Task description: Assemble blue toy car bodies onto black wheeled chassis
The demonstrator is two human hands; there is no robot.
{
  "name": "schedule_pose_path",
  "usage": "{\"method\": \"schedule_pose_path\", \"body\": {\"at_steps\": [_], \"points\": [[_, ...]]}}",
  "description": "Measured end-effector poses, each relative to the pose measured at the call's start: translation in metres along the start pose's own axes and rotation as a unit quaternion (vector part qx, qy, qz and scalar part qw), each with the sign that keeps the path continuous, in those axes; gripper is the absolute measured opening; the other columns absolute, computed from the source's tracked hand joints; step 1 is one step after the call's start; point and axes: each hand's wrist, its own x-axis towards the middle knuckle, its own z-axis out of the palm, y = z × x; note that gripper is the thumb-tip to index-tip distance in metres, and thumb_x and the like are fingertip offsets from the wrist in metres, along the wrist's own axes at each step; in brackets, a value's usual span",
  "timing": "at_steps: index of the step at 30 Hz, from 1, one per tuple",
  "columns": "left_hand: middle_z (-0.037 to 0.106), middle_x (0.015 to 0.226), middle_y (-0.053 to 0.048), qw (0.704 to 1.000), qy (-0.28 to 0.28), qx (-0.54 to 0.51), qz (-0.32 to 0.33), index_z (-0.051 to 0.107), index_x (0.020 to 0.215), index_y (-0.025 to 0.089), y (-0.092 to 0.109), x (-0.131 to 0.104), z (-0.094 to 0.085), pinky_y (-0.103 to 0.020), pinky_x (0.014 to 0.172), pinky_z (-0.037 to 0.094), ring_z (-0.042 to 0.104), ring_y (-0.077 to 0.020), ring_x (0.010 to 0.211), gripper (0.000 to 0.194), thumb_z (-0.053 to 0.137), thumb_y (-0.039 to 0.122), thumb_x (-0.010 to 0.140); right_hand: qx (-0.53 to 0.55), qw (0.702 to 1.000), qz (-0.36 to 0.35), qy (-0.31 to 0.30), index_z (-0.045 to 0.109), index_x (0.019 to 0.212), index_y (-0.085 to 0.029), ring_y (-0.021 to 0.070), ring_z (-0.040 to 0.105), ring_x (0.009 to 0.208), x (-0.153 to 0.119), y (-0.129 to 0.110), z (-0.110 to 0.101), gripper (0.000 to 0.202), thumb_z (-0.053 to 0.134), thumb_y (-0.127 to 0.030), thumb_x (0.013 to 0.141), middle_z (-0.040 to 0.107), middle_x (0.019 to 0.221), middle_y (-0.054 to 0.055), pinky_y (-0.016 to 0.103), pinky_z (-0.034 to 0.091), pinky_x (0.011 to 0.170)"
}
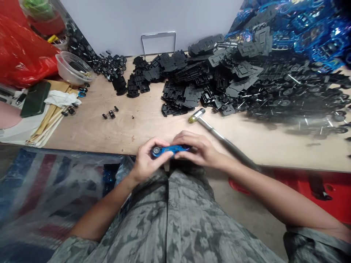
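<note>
Between both hands, at the table's front edge, is a blue toy car [172, 149] turned on its side, one silver-rimmed wheel showing at its left end. My left hand [149, 157] grips the wheel end, thumb along the near side. My right hand [199, 148] is closed around the other end, its fingers hiding much of the car there. A hammer [210, 128] with a yellowish face lies just beyond my right hand, its dark handle running under my right forearm. Farther off on the table are black car chassis plates [181, 95] in a loose heap.
Wheel-and-axle sets [287, 98] pile up at the right, with shiny blue car bodies [315, 36] behind. More small wheels [112, 65] lie at the back left. A clear plastic tub [72, 69], a phone [35, 99] and a red bag [24, 51] stand at the left.
</note>
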Motion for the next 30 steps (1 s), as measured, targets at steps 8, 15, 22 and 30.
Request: {"method": "schedule_pose_path", "body": {"at_steps": [8, 15, 22, 30], "points": [[0.07, 0.098, -0.007, 0.996, 0.047, -0.051, 0.054, 0.068, 0.096, 0.018, -0.003, 0.002, 0.002, -0.034, 0.093, 0.054, 0.069, -0.0196, 0.099, 0.014, 0.077, 0.016, 0.085, -0.007, 1.0, 0.009, 0.021, 0.072, 0.111, -0.014, 0.0188, 0.069, 0.091, 0.002, 0.004, 0.0, 0.028, 0.075, -0.034, 0.091, 0.073, 0.097, 0.01, 0.032, 0.058, 0.081], [0.069, 0.094, -0.004, 0.994, 0.045, -0.069, 0.065, 0.067, 0.093, 0.019, -0.005, 0.004, 0.002, -0.045, 0.111, 0.048, 0.068, -0.0184, 0.098, 0.014, 0.077, 0.017, 0.084, -0.019, 0.999, 0.008, 0.03, 0.073, 0.11, -0.015, 0.0187, 0.069, 0.089, 0.002, 0.004, 0.002, 0.028, 0.076, -0.034, 0.091, 0.074, 0.096, 0.01, 0.032, 0.058, 0.08], [0.069, 0.103, -0.006, 0.999, 0.014, -0.038, -0.012, 0.066, 0.1, 0.018, 0.0, 0.004, -0.006, -0.033, 0.095, 0.053, 0.066, -0.0202, 0.104, 0.022, 0.078, 0.027, 0.085, -0.072, 0.997, -0.008, -0.032, 0.069, 0.117, -0.012, 0.0193, 0.068, 0.089, 0.01, 0.0, -0.01, 0.039, 0.075, -0.04, 0.09, 0.072, 0.097, 0.011, 0.03, 0.055, 0.077], [0.061, 0.096, -0.001, 0.996, 0.035, -0.065, -0.05, 0.053, 0.101, 0.021, 0.0, 0.005, -0.004, -0.026, 0.084, 0.051, 0.062, -0.0146, 0.091, 0.035, 0.08, 0.026, 0.079, -0.08, 0.979, 0.002, -0.187, 0.064, 0.122, -0.011, 0.0205, 0.067, 0.092, 0.037, -0.015, -0.018, 0.03, 0.064, -0.031, 0.099, 0.067, 0.106, 0.013, 0.029, 0.054, 0.079]]}}
